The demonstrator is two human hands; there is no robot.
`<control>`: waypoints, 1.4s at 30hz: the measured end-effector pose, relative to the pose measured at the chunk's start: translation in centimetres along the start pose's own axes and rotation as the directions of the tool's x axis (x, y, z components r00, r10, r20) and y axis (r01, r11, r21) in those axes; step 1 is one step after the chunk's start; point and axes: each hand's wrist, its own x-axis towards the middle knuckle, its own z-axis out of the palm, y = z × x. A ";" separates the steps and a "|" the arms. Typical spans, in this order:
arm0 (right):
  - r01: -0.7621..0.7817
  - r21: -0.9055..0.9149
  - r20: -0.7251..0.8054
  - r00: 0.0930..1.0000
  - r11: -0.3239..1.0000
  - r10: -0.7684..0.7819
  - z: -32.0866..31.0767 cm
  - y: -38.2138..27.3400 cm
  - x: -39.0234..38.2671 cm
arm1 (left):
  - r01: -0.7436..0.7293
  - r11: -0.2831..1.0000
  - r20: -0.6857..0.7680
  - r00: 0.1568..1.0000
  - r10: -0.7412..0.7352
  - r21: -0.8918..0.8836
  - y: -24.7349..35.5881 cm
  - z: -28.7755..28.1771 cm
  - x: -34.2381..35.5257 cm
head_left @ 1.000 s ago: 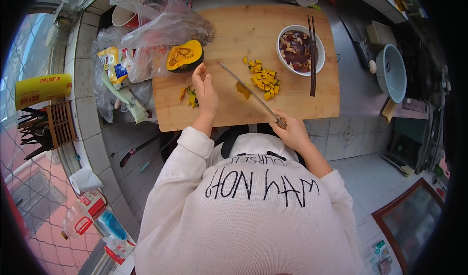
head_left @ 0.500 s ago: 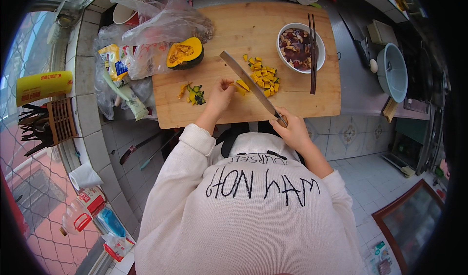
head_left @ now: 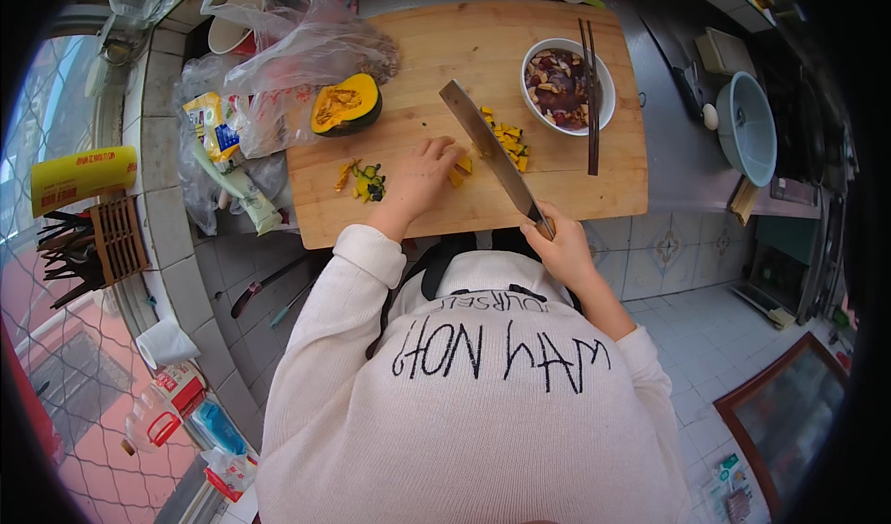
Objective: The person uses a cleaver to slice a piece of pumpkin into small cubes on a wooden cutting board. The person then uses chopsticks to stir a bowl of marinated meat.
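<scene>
My right hand (head_left: 560, 244) grips the handle of a cleaver (head_left: 501, 162), whose blade slants up and left over the cutting board (head_left: 445, 41). My left hand (head_left: 422, 171) is curled with its fingertips on a yellow pumpkin piece (head_left: 458, 173), just left of the blade. Diced pumpkin (head_left: 510, 143) lies right of the blade and partly behind it. Green-edged trimmings (head_left: 369, 185) lie left of my left hand. A pumpkin half (head_left: 343, 102), cut face up, rests at the upper left of the board.
A white bowl of mixed soaked food (head_left: 557, 92) with chopsticks (head_left: 590, 148) across it sits on the board's right. Crumpled plastic bags (head_left: 278, 51) cover the left end. A blue basin (head_left: 747, 134) and an egg (head_left: 709, 116) are on the right counter. A utensil rack (head_left: 121, 236) hangs at left.
My left hand has moved from beside the pumpkin half down and right onto the piece by the blade. The cleaver has swung to a steeper angle, its tip higher and further right.
</scene>
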 end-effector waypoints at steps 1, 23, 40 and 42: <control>-0.004 -0.009 0.005 1.000 1.000 0.004 0.0 0.0 0.0 | -0.021 1.000 0.037 0.999 0.021 0.009 0.2 0.2 0.3; 0.057 -0.214 0.051 0.998 0.975 -0.047 0.9 -2.0 0.2 | 0.133 0.978 -0.158 0.975 -0.158 -0.158 2.0 3.2 -2.4; 0.083 -0.279 0.072 0.995 0.957 -0.065 2.3 -1.0 1.8 | 0.124 0.986 -0.166 0.976 -0.141 -0.113 1.8 2.7 -2.0; 0.071 -0.258 0.073 0.996 0.963 -0.054 2.0 -1.3 1.6 | 0.120 0.987 -0.150 0.979 -0.136 -0.108 1.8 2.4 -1.9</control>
